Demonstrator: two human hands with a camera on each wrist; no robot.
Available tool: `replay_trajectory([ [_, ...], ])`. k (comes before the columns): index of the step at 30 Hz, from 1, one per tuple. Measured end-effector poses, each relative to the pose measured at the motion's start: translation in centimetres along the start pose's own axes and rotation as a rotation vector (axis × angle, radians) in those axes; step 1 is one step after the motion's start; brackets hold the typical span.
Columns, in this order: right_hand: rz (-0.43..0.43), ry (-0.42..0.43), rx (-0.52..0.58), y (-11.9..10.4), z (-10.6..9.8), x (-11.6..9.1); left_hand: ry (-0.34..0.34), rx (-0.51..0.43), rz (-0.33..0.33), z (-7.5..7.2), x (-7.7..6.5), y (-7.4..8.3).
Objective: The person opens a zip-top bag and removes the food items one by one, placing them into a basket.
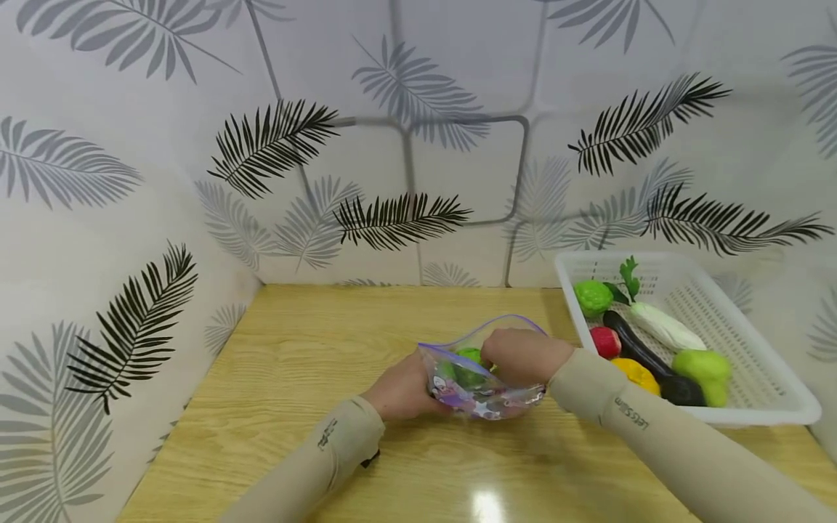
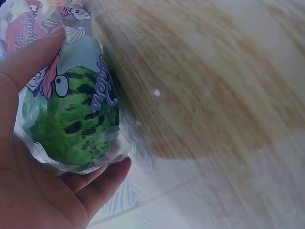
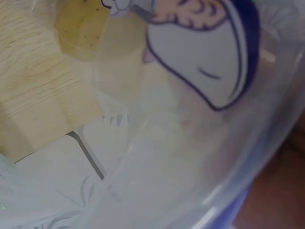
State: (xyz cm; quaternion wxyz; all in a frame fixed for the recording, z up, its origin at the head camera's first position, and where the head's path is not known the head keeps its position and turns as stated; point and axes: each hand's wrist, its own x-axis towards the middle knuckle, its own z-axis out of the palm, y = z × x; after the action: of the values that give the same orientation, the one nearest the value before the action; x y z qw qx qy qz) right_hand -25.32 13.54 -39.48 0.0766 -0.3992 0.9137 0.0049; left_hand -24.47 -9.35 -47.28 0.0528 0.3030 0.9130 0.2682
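A clear zip bag (image 1: 480,408) with a purple-edged mouth and cartoon print is held just above the wooden table. My left hand (image 1: 407,386) grips its left side, thumb over the front and fingers curled beneath. Through the plastic, the left wrist view shows a small round toy watermelon (image 2: 74,126), green with dark patches. My right hand (image 1: 526,356) reaches into the bag through its open mouth; its fingers are hidden, so whether they hold anything is unclear. A yellow speckled object (image 3: 78,31) shows through the plastic in the right wrist view.
A white plastic basket (image 1: 761,341) stands to the right. In it lie a bumpy green fruit (image 1: 593,298), a white radish (image 1: 667,327), a dark eggplant (image 1: 634,345), a red piece (image 1: 605,341), a yellow piece (image 1: 636,374) and a light green fruit (image 1: 702,370). A leaf-patterned wall covering (image 1: 458,167) borders the table.
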Motion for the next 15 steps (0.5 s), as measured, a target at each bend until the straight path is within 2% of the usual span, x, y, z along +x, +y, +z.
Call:
replay_trajectory([
  [4, 0.046, 0.0, -0.064, -0.5, 0.1, -0.4, -0.015, 0.022, -0.008, 0.1, 0.1, 0.1],
  [8, 0.111, -0.044, -0.106, -1.3, -0.1, -1.0, -0.015, 0.044, -0.014, 0.0, 0.0, 0.3],
  [15, 0.154, -0.1, -0.193, -1.9, 0.0, -1.3, -0.013, 0.068, -0.021, 0.0, 0.0, 0.4],
])
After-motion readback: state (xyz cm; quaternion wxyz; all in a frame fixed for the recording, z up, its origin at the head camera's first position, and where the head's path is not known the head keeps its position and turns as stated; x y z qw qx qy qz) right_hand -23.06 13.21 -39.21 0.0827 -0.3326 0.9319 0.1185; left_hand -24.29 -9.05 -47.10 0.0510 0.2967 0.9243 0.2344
